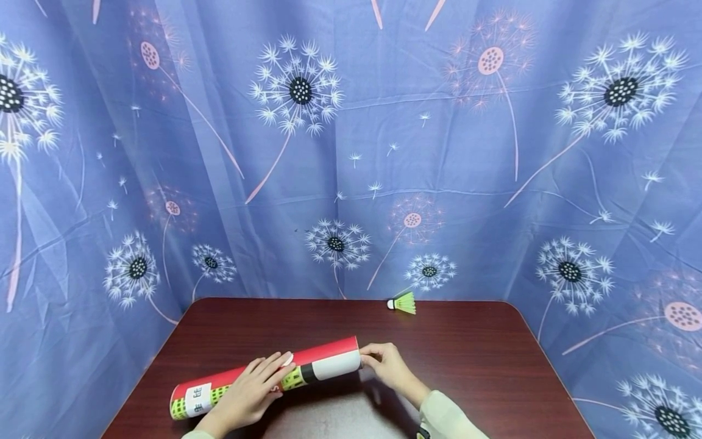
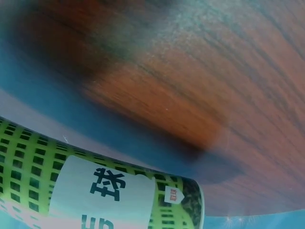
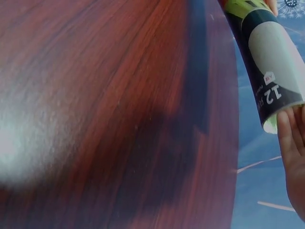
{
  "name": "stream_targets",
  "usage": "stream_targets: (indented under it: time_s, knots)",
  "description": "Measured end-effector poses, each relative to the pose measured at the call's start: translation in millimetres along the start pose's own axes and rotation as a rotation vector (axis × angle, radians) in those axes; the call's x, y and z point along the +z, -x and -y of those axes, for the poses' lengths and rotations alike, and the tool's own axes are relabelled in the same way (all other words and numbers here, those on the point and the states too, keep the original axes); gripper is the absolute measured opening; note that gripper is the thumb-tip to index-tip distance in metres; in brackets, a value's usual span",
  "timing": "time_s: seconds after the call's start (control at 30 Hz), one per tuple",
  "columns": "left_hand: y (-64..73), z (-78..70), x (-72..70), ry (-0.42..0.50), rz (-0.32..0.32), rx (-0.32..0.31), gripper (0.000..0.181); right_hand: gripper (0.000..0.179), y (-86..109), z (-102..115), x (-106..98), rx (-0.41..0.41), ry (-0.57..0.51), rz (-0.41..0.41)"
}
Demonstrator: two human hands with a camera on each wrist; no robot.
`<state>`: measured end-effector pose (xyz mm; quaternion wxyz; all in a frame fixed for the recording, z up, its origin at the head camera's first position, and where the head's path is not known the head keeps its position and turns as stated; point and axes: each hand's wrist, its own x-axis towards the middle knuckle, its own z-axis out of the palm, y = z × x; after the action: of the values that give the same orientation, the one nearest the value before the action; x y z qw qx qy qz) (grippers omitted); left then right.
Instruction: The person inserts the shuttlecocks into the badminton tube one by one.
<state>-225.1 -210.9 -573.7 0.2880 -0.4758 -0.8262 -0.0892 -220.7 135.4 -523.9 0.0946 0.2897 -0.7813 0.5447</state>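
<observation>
A shuttlecock tube (image 1: pixel 329 358), printed red, white and yellow-green, lies at a slant above the near part of the table, its right end higher in the head view. My left hand (image 1: pixel 249 387) holds it around the middle, fingers laid across the top. At the tube's open right end is my right hand (image 1: pixel 388 367), thumb and fingers right at the rim. In the right wrist view, the right hand (image 3: pixel 295 148) has its fingertips at the mouth, where something pale green (image 3: pixel 270 125) shows inside; I cannot tell whether they pinch it. The left wrist view shows the tube's other end (image 2: pixel 102 191).
A yellow-green shuttlecock (image 1: pixel 403 303) with a white head lies near the table's back edge, right of centre. The dark red-brown wooden table (image 1: pixel 466 341) has rounded back corners. Blue curtain (image 1: pixel 362 152) with dandelion prints hangs behind and on both sides.
</observation>
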Motion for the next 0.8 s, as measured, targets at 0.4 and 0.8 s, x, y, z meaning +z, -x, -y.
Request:
stream_targets:
  time_s: [0.4,0.8]
  knots:
    - [2.2,2.7,-0.9,0.008,-0.018,-0.005,0.053,0.021,-1.2,-46,-20,0.049,-0.145,0.061]
    - [3.2,1.8,-2.0,0.018,-0.019,-0.013,0.049,0.014,1.2,-82,-69,0.186,0.05,-0.227]
